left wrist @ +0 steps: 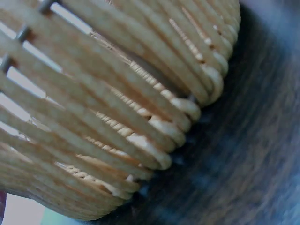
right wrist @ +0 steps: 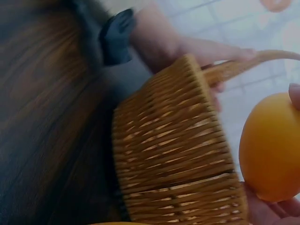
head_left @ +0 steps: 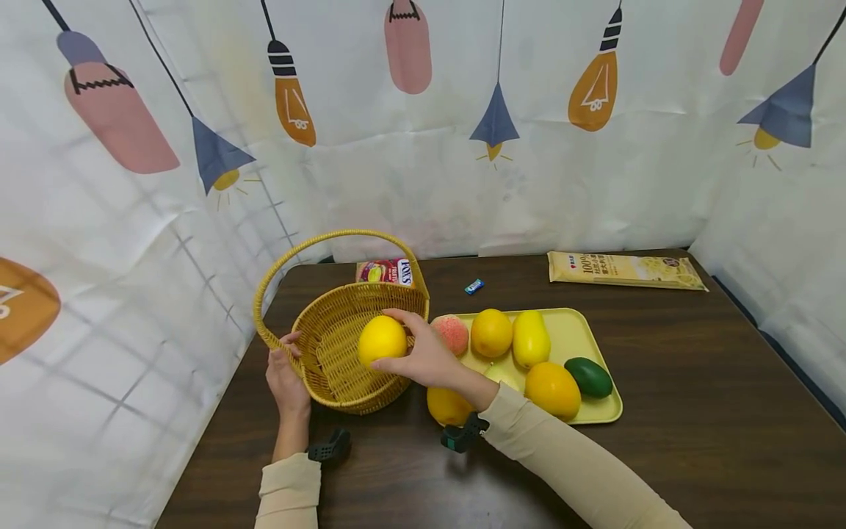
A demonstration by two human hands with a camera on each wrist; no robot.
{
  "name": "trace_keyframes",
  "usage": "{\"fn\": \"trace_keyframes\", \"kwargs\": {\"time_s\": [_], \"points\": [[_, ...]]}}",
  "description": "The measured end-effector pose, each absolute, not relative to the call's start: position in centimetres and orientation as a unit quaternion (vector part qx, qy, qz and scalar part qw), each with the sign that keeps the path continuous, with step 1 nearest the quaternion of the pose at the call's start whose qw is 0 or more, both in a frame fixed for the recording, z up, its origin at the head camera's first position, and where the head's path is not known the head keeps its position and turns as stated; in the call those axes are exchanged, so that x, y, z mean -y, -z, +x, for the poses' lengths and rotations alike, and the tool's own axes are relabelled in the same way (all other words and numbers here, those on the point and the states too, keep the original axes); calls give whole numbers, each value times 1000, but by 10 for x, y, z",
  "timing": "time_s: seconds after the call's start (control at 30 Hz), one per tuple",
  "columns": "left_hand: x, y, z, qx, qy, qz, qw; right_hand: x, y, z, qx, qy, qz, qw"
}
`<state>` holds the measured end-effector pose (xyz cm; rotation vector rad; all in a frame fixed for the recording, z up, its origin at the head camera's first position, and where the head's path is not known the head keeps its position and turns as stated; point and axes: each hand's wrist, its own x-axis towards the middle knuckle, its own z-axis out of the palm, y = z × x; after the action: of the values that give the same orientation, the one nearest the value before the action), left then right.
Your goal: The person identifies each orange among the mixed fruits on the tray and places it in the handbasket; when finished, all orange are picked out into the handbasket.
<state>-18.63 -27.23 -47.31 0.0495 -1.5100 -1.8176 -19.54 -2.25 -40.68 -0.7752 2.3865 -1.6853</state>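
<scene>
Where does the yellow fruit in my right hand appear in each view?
Head: yellow fruit just left of centre, against the basket's opening.
Left wrist: not in it.
Right wrist: yellow fruit at the right edge, slightly below mid-height.
Shared landmark: the basket, in all three.

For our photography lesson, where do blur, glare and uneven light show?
Head view: mostly clear, with a pale sheen on the table near the bottom edge; left wrist view: the basket looks soft and the table smeared; right wrist view: the table is dim and blurred, while the backdrop behind the yellow fruit looks washed out.
</scene>
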Motion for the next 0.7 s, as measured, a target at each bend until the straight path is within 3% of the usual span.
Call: {"fn": "trace_keyframes", "kwargs": {"time_s": [0.17, 0.33, 0.7], "points": [[272, 474, -186, 635, 654, 43, 408, 41, 412, -197, -818, 513, -260, 24], [272, 473, -185, 676, 592, 76, 432, 58, 414, -201, -812, 529, -245, 29], [274, 471, -183, 718, 536, 146, 419, 88, 415, -212, -831, 502, -238, 30]]}}
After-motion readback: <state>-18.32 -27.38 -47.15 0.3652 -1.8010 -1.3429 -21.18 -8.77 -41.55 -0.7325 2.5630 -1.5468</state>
